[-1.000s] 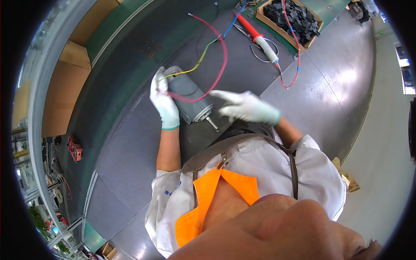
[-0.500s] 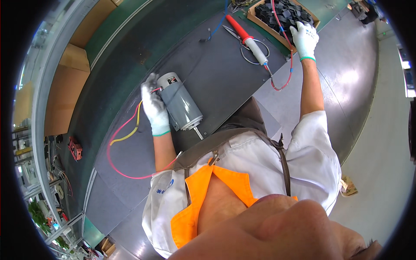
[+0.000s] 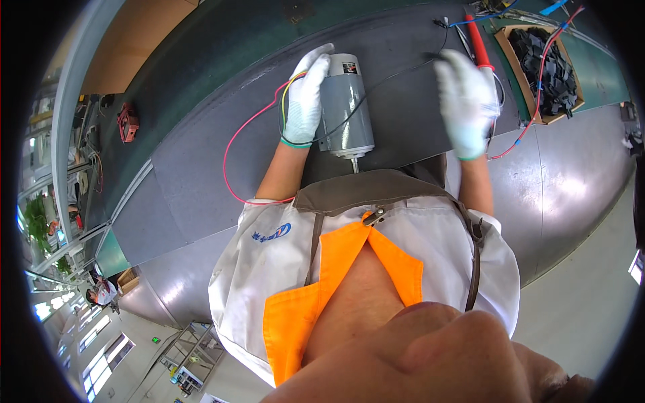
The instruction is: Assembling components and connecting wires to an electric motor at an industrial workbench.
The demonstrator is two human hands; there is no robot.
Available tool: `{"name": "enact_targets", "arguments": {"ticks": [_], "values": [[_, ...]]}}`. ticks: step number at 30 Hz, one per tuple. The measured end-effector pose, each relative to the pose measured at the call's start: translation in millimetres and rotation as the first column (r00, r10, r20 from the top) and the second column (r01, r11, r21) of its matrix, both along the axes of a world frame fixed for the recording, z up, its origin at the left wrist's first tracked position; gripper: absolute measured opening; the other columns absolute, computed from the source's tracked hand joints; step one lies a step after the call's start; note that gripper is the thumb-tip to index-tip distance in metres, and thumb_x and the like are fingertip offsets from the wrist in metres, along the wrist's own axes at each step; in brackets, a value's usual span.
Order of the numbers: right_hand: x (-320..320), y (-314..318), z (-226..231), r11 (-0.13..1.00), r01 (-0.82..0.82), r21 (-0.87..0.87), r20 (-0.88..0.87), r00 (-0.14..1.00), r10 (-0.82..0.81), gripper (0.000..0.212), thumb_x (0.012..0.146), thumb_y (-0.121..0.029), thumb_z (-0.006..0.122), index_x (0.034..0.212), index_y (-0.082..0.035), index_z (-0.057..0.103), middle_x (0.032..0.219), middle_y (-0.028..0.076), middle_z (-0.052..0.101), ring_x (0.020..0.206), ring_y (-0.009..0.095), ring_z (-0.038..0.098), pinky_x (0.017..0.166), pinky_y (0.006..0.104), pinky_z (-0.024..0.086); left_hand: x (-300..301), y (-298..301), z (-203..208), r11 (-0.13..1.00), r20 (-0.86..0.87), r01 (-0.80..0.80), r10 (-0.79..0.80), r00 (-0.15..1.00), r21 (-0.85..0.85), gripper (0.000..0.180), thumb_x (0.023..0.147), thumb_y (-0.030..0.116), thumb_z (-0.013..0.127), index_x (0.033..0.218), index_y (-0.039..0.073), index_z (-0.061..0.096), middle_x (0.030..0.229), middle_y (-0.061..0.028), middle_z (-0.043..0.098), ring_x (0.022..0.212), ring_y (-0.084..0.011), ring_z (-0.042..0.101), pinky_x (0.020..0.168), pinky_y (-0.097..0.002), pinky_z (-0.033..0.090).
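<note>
A grey cylindrical electric motor [image 3: 347,117] lies on the dark work surface in front of me, its shaft pointing toward my body. My left hand [image 3: 306,97], in a white glove, is closed beside the motor's left side, where the red wire [image 3: 232,144] and the yellow wire [image 3: 285,101] run into its fingers. A thin black wire [image 3: 396,75] crosses over the motor. My right hand [image 3: 465,104], also gloved and smeared by motion, is to the right of the motor. At its fingertips shows a blurred small black piece [image 3: 430,57].
A cardboard box [image 3: 579,101] full of black pieces [image 3: 544,70] stands at the far right. Behind my right hand lies a red-handled probe [image 3: 477,40], with a red cable [image 3: 539,84] nearby. Further left are a red device [image 3: 127,123] and a large carton [image 3: 138,47].
My right hand has left the box of black pieces and moved left toward the motor. The view has shifted, and my left hand has closed at the wires.
</note>
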State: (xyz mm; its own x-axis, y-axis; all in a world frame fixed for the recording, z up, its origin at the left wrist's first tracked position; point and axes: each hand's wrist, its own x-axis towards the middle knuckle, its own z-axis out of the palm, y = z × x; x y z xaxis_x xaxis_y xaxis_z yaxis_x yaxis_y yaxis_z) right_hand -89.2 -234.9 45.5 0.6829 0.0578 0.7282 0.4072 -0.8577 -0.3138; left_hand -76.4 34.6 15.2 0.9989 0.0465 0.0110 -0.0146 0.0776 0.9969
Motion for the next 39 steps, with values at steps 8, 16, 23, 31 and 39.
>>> {"name": "enact_targets", "arguments": {"ticks": [8,16,23,31,39], "values": [[29.3,86.9,-57.4,0.982,-0.15,-0.118,-0.165,0.978,0.129,0.023,0.088,-0.018,0.074,0.11,-0.011,0.07,0.091,0.006,0.073,0.078,0.025,0.068,0.068,0.0371,0.056,8.2,-9.7,-1.3,0.999,-0.043,0.032,-0.033,0.999,-0.019,0.051,0.102,0.031,0.058,0.139,-0.004,0.056,0.139,-0.0179,0.058,0.131,-0.0236,0.053,0.112,-0.0357,0.04],[23.4,82.2,-42.4,0.323,0.192,0.927,-0.373,0.565,0.736,0.029,0.098,-0.013,0.069,0.125,-0.003,0.071,0.094,-0.001,0.071,0.081,0.004,0.064,0.071,0.021,0.053,13.1,0.1,-10.2,0.978,-0.032,0.122,-0.118,0.992,0.167,0.04,0.101,0.021,0.06,0.134,-0.002,0.059,0.12,-0.0121,0.068,0.105,-0.0141,0.064,0.094,-0.0259,0.05],[33.2,65.8,-52.3,0.221,0.268,0.938,-0.325,0.451,0.831,0.029,0.099,-0.011,0.068,0.125,0.001,0.069,0.095,0.003,0.071,0.08,0.005,0.063,0.07,0.0199,0.052,11.1,-9.0,-3.3,0.992,-0.058,0.109,-0.106,0.993,0.056,0.039,0.105,0.024,0.052,0.132,-0.002,0.059,0.118,-0.0117,0.07,0.107,-0.0139,0.063,0.098,-0.0275,0.048],[35.2,77.1,-52.1,0.184,0.251,0.95,-0.285,0.466,0.838,0.027,0.099,-0.009,0.067,0.123,0.002,0.069,0.093,0.003,0.07,0.077,0.005,0.062,0.069,0.0196,0.051,13.2,-6.2,-7.7,0.988,-0.011,0.092,-0.091,0.996,0.125,0.041,0.105,0.026,0.049,0.133,-0.002,0.059,0.119,-0.0122,0.069,0.111,-0.0157,0.062,0.102,-0.0292,0.045],[49.4,67.2,-44.1,0.42,0.048,0.906,-0.407,0.373,0.834,0.055,0.097,-0.018,0.07,0.147,-0.004,0.054,0.086,0.001,0.068,0.069,0.006,0.059,0.064,0.021,0.051,15.3,-8.1,-3.1,0.938,-0.006,0.126,-0.131,0.991,0.324,0.037,0.103,0.024,0.054,0.129,-0.001,0.062,0.128,-0.0107,0.063,0.118,-0.0169,0.059,0.102,-0.0307,0.045]]}}
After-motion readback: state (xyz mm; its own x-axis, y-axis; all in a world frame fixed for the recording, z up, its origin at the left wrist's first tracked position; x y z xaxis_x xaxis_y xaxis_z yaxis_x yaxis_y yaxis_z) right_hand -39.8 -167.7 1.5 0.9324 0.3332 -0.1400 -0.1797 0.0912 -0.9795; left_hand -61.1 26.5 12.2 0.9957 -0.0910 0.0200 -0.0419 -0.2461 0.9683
